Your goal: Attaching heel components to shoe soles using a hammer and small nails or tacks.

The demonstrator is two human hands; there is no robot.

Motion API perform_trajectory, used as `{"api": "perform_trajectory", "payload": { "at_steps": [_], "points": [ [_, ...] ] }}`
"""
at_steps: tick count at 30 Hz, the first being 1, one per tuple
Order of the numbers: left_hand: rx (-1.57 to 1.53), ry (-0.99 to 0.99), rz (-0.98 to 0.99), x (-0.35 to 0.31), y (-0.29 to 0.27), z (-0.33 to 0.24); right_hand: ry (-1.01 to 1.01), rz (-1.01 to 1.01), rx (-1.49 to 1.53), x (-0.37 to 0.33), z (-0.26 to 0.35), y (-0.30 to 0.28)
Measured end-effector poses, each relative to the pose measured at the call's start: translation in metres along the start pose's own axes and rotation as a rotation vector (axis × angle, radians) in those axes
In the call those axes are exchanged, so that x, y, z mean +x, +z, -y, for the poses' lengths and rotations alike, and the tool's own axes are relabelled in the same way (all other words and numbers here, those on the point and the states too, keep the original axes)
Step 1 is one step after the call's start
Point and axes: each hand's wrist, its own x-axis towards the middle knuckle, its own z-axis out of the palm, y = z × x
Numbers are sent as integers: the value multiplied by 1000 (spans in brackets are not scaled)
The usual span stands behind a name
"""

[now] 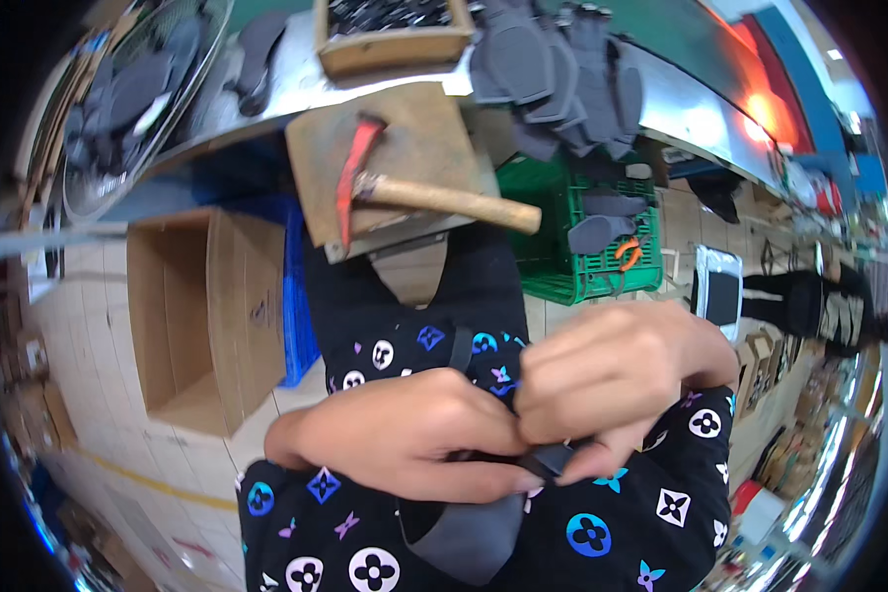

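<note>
Over my lap, my left hand (405, 429) is closed, thumb and fingers pinching a dark grey sole-shaped piece (479, 538) that hangs below it. My right hand (612, 380) is curled right against the left one, its thumb and fingers closed on a short black strap (551, 458) that seems to belong to the same piece. The fingers hide where strap and sole meet. Beyond my hands, a hammer (444, 197) with a red head and wooden handle lies on a worn board (424, 128).
A wooden box (395, 54) of small black parts stands on the metal bench, beside stacked grey soles (553, 74). A wire basket (192, 109) holds more at left. An open cardboard box (247, 326) and a green crate (548, 266) with orange-handled pliers (628, 255) flank my knees. A person (829, 306) stands far right.
</note>
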Motion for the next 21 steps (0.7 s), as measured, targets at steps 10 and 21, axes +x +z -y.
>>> {"api": "perform_trajectory", "payload": {
  "at_steps": [10,21],
  "points": [
    [899,273,-960,48,-38,14,447,-968,724,-27,-13,90],
    [496,1676,-362,74,39,-72,561,-1876,200,-279,-139,51]
  ]
}}
